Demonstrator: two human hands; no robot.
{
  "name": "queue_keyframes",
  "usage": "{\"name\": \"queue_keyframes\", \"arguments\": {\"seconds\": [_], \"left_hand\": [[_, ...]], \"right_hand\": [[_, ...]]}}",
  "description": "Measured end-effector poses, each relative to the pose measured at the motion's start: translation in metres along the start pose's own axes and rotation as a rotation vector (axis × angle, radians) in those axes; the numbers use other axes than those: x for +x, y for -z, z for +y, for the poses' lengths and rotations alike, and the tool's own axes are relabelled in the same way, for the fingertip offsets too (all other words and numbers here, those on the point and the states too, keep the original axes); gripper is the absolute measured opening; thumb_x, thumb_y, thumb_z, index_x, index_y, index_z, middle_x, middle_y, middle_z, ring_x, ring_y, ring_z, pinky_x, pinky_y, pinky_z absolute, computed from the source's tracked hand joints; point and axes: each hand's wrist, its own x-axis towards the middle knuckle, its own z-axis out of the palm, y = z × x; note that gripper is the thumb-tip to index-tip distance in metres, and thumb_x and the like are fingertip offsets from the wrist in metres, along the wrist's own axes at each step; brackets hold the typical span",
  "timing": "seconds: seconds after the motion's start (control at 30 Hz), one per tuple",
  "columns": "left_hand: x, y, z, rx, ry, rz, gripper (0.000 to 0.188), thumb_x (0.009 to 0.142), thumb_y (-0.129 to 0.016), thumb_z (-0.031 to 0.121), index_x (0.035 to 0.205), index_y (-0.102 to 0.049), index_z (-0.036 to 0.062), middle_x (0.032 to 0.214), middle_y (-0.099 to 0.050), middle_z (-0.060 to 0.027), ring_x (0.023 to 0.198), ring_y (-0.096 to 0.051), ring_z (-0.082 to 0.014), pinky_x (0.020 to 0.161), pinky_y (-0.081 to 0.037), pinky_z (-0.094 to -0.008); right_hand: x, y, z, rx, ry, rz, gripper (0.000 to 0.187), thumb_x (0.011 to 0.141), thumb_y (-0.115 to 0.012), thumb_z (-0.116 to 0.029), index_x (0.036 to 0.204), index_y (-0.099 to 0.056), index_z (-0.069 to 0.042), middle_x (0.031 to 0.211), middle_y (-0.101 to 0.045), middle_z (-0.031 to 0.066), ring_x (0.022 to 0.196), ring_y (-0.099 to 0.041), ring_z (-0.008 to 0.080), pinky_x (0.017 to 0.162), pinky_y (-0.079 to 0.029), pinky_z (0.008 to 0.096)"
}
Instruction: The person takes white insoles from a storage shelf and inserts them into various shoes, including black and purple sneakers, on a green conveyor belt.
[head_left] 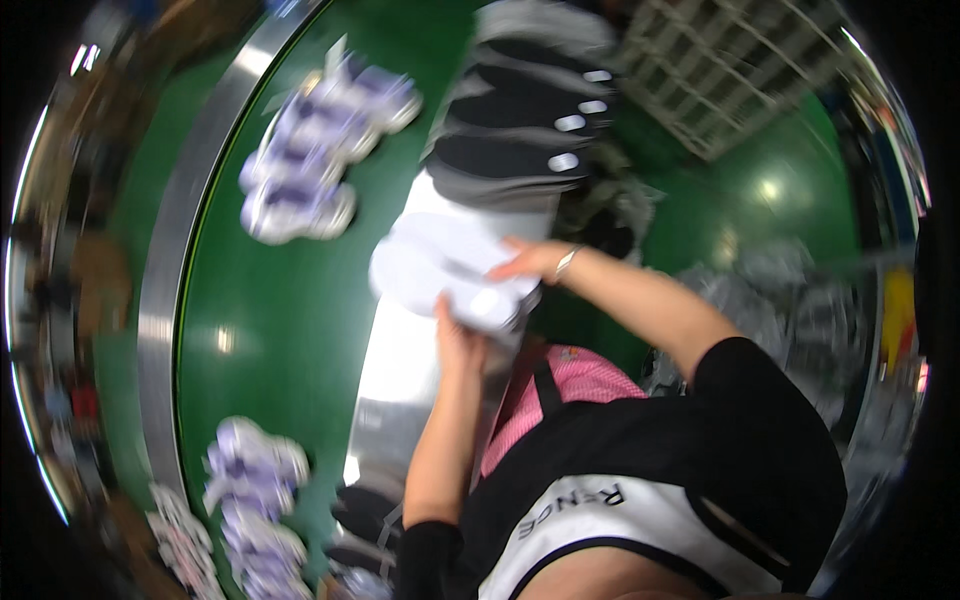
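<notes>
A pair or small stack of white insoles [435, 265] lies over the bright metal ledge in front of me, with pale oval marks at the heel end. My left hand [462, 340] grips their near edge, thumb on top and the other fingers mostly hidden. From the right, my right hand [535, 260] holds the heel part, its fingertips over the upper surface. Motion blur hides how many layers are between my fingers. Just beyond them, black insoles [500, 150] with white oval heel marks sit in stacks along the same metal ledge [385, 400].
Left of the ledge runs a green belt [270, 340] with a metal rim [160, 300]. It carries white-and-purple shoes [300, 205] and another row of shoes [255, 500] nearer me. Dark insoles [365, 520] lie beside my left elbow. A pale crate [725, 70] and clear plastic bags [780, 310] are to the right.
</notes>
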Motion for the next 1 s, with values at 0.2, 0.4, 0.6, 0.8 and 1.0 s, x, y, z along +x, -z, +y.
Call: {"name": "queue_keyframes", "arguments": {"seconds": [0.2,0.4,0.6,0.8,1.0], "left_hand": [[-0.078,-0.015,-0.001,0.219,0.134,-0.099,0.069,0.075,-0.033,0.045,0.127,-0.021,0.0019,0.125,-0.031,-0.0179,0.114,-0.034,-0.0322,0.093,-0.03,-0.0453],[-0.142,-0.066,-0.069,0.564,0.206,-0.124,0.055,0.077,-0.043,0.033,0.122,-0.032,0.0037,0.116,-0.042,-0.0148,0.105,-0.042,-0.0279,0.088,-0.035,-0.0408],[-0.194,-0.169,-0.157,1.251,0.722,-0.525,0.079,0.073,-0.032,0.066,0.131,-0.016,0.0143,0.13,-0.026,-0.0134,0.117,-0.03,-0.0278,0.096,-0.028,-0.0415],[-0.26,-0.242,-0.338,1.188,0.709,-1.249,0.064,0.069,-0.051,0.032,0.118,-0.032,-0.0035,0.109,-0.045,-0.0188,0.098,-0.048,-0.0282,0.082,-0.041,-0.0399],[-0.46,-0.308,-0.55,1.023,1.151,-1.694,0.063,0.069,-0.052,0.02,0.125,-0.026,0.0055,0.112,-0.044,-0.0121,0.102,-0.045,-0.0234,0.083,-0.04,-0.0348]], "right_hand": [[0.007,-0.055,0.099,0.086,0.274,0.079,0.088,0.053,-0.073,-0.03,0.119,-0.026,0.005,0.105,-0.047,0.0188,0.095,-0.046,0.026,0.079,-0.04,0.0332],[-0.166,-0.009,0.099,0.118,0.281,0.251,0.067,0.068,-0.064,-0.023,0.117,-0.028,0.003,0.107,-0.046,0.0147,0.1,-0.045,0.0222,0.084,-0.037,0.0305],[-0.362,0.045,0.182,0.526,0.416,0.794,0.071,0.071,-0.064,-0.028,0.121,-0.025,0.003,0.109,-0.044,0.0109,0.1,-0.043,0.017,0.084,-0.037,0.0286],[-0.625,0.007,0.244,0.658,0.857,1.549,0.064,0.069,-0.062,-0.022,0.121,-0.033,0.0,0.105,-0.051,0.009,0.094,-0.05,0.0162,0.081,-0.041,0.0287],[-0.848,-0.053,0.325,0.566,1.031,2.155,0.038,0.079,-0.05,-0.022,0.109,-0.045,0.0,0.101,-0.055,0.0117,0.088,-0.056,0.0186,0.079,-0.045,0.0314]]}}
